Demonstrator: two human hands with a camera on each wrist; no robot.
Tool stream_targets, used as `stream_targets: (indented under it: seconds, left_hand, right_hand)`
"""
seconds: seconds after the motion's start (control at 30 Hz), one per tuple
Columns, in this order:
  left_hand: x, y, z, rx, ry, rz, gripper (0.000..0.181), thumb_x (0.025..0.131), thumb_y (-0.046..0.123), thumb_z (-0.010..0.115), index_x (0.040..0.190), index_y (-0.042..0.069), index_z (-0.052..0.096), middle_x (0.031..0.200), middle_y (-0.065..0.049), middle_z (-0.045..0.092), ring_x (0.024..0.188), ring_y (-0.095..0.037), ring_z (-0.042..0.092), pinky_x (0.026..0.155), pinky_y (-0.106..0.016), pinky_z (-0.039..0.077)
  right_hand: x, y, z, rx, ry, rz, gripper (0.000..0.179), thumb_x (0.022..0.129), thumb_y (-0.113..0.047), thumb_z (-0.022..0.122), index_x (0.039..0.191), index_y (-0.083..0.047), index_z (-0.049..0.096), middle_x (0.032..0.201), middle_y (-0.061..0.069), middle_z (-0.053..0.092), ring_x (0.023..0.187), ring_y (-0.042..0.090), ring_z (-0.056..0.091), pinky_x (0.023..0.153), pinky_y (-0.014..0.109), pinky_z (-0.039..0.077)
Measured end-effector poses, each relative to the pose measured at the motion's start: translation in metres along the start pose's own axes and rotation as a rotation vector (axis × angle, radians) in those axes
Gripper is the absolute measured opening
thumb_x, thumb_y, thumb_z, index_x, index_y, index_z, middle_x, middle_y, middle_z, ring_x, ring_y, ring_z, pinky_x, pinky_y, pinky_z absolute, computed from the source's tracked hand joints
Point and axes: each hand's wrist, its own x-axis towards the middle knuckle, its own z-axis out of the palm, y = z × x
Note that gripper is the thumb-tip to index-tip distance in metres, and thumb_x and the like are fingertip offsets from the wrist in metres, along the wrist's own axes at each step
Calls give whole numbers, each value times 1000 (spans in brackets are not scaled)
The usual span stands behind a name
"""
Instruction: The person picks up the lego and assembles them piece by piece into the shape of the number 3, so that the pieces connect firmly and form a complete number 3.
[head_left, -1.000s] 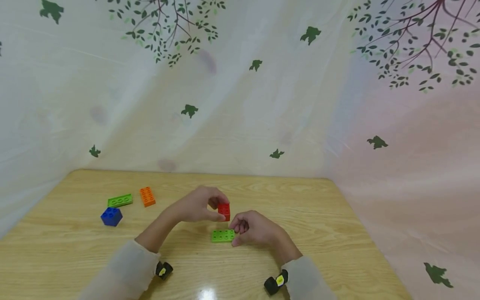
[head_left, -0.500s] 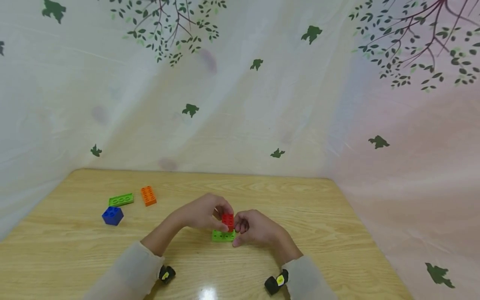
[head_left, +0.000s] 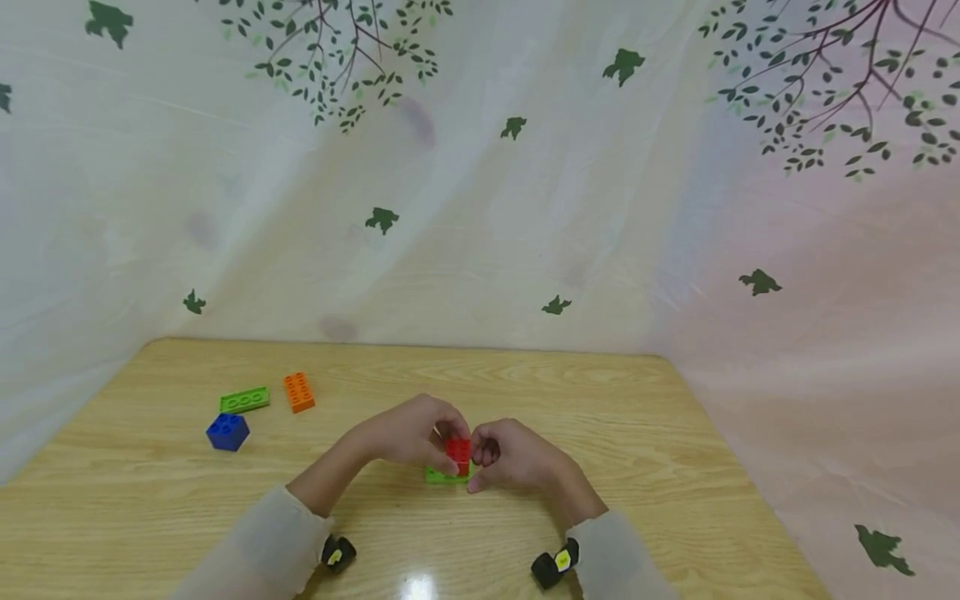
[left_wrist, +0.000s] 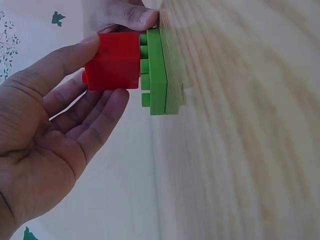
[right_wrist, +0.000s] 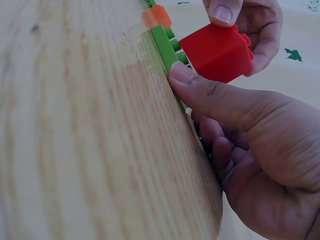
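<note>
My left hand (head_left: 411,431) grips a red toy building brick (head_left: 459,454) between thumb and fingers. Below it lies a flat light-green studded brick (head_left: 438,477) on the table. In the left wrist view the red brick (left_wrist: 112,65) has its underside right at the tops of the green brick's studs (left_wrist: 145,66), several of which still show. My right hand (head_left: 519,458) pinches the right end of the green brick; its thumb (right_wrist: 200,90) lies along the near side in the right wrist view, with the other fingers curled and partly hidden behind.
On the left of the wooden table (head_left: 135,517) sit a blue brick (head_left: 227,432), another green flat brick (head_left: 244,400) and an orange brick (head_left: 299,392). A pale curtain (head_left: 465,250) with leaf prints rises behind the table's far edge.
My left hand has brought the red brick down and slightly right, from above the green brick to its studs. The right hand stays at the green brick's end.
</note>
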Motion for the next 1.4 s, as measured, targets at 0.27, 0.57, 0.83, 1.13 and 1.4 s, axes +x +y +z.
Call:
stream_targets:
  seconds: [0.27, 0.57, 0.83, 1.13, 1.4]
  left_hand:
    - [1, 2, 6, 10, 2, -18, 30, 82, 6, 86, 107, 9, 72, 97, 4, 72, 89, -11, 69, 78, -25, 58]
    - [2, 8, 9, 104, 42, 7, 24, 82, 4, 86, 102, 7, 73, 91, 3, 71, 77, -7, 68, 70, -23, 58]
    - [2, 9, 9, 108, 52, 13, 24, 81, 4, 86, 101, 6, 74, 91, 2, 71, 78, -7, 68, 69, -23, 58]
    - [-2, 0, 0, 116, 11, -42, 32, 80, 19, 91, 103, 10, 71, 90, 6, 71, 81, -9, 67, 75, -25, 57]
    - [-2, -5, -2, 71, 10, -75, 31, 80, 17, 90, 100, 13, 68, 90, 6, 70, 82, -11, 68, 76, -26, 57]
  right_hand:
    - [0, 2, 0, 10, -7, -2, 31, 78, -19, 91, 94, -10, 67, 81, -3, 58, 75, 10, 54, 67, 23, 47]
    - [0, 1, -1, 9, -11, -4, 29, 80, -19, 91, 94, -10, 67, 80, -3, 57, 74, 10, 53, 67, 23, 47]
    - [1, 2, -2, -16, -16, -16, 30, 80, -21, 91, 94, -11, 67, 79, -5, 57, 74, 9, 53, 66, 23, 47]
    - [2, 3, -1, -9, -20, -12, 27, 79, -22, 91, 94, -19, 69, 80, -4, 58, 74, 10, 54, 66, 23, 47]
    - [2, 2, 0, -23, -16, -14, 28, 79, -22, 91, 95, -16, 69, 81, -4, 59, 74, 9, 54, 66, 23, 47]
